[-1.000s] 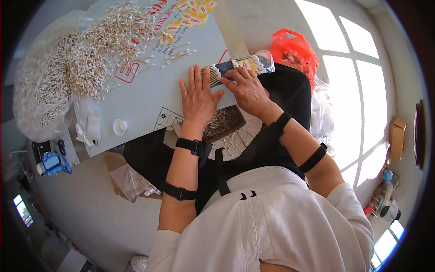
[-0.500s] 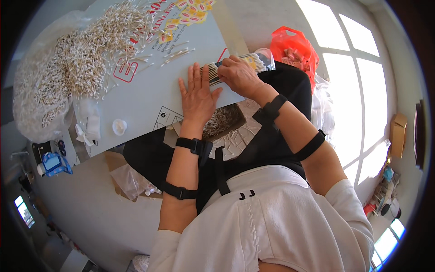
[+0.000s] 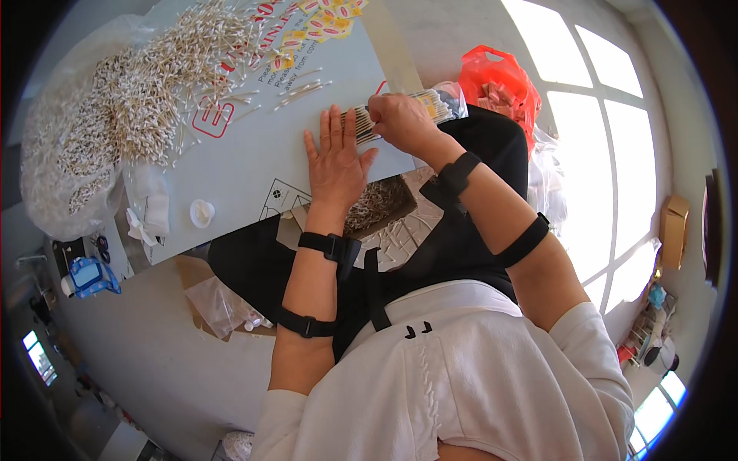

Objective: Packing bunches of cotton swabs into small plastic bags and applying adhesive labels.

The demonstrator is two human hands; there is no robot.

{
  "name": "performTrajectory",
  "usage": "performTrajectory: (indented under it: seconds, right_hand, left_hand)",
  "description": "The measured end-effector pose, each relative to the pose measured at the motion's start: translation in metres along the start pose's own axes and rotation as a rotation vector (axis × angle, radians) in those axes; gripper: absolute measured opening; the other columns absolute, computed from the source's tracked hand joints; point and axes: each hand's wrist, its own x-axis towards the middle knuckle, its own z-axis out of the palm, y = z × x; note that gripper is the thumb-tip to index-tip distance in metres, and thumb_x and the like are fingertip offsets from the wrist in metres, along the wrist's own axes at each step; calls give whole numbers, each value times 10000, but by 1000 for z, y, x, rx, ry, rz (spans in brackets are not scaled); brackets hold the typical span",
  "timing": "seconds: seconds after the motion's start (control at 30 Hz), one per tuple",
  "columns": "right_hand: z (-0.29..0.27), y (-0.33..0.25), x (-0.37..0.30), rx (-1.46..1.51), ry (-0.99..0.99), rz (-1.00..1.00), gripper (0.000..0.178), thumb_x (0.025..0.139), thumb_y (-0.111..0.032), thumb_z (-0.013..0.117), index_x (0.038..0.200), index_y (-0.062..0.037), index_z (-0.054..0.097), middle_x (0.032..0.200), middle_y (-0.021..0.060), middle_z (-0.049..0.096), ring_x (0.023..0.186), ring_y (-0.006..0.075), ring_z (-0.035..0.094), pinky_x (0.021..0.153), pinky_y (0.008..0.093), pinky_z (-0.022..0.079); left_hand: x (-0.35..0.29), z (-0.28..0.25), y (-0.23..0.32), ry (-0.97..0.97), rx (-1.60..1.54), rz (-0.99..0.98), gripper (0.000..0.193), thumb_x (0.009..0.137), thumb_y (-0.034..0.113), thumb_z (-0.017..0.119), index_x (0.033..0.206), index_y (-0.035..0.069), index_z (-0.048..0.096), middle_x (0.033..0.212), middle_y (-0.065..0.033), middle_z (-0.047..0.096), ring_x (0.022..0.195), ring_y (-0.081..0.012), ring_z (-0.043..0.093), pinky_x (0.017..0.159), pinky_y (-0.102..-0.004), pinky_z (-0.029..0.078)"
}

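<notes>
Flat on the grey table sheet lies my left hand (image 3: 337, 157), fingers stretched out, its fingertips at the left end of a neat row of cotton swabs (image 3: 364, 125). My right hand (image 3: 405, 123) is closed, fingers curled down over the middle of that row; what they grip is hidden beneath them. Beyond the right knuckles, the row continues inside a clear plastic bag (image 3: 453, 101) with a yellow label (image 3: 427, 103). Several loose swabs (image 3: 301, 94) lie farther up the sheet, past my left fingertips.
A large heap of cotton swabs (image 3: 146, 100) spills from a clear bag at the left. Yellow-and-white labels (image 3: 327, 21) lie at the far edge. A small white dish (image 3: 202, 213) stands near the front edge. Below is a box of swabs (image 3: 380, 206). A red bag (image 3: 503, 84) sits right.
My right hand's fingers have curled in tighter, and its wrist has turned and shifted slightly left. The left hand has stayed in place.
</notes>
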Motion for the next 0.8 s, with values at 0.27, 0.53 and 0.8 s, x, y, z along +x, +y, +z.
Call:
performTrajectory:
  seconds: [0.27,0.53,0.8]
  right_hand:
    - [-10,10,-15,299,274,-31,179,799,-54,674,972,-18,648,902,155,659,848,339,652,775,411,517]
    - [-23,64,-45,-310,441,-15,480,949,-303,571,1404,-181,481,1517,100,394,1437,312,303,1168,511,194]
    - [-7,83,-50,-174,142,53,571,1026,-515,362,1521,-232,341,1586,78,310,1483,270,232,1196,526,98]
  left_hand:
    - [1,0,1,-11,-3,3,742,974,424,523,1564,110,199,1627,-154,187,1514,-318,136,1188,-585,83]
    - [5,-2,8,-28,6,0,764,954,417,570,1555,85,234,1629,-150,187,1513,-294,148,1205,-547,86]
    - [14,6,24,-41,-5,23,773,950,415,569,1558,87,222,1628,-146,189,1512,-295,153,1208,-539,91]
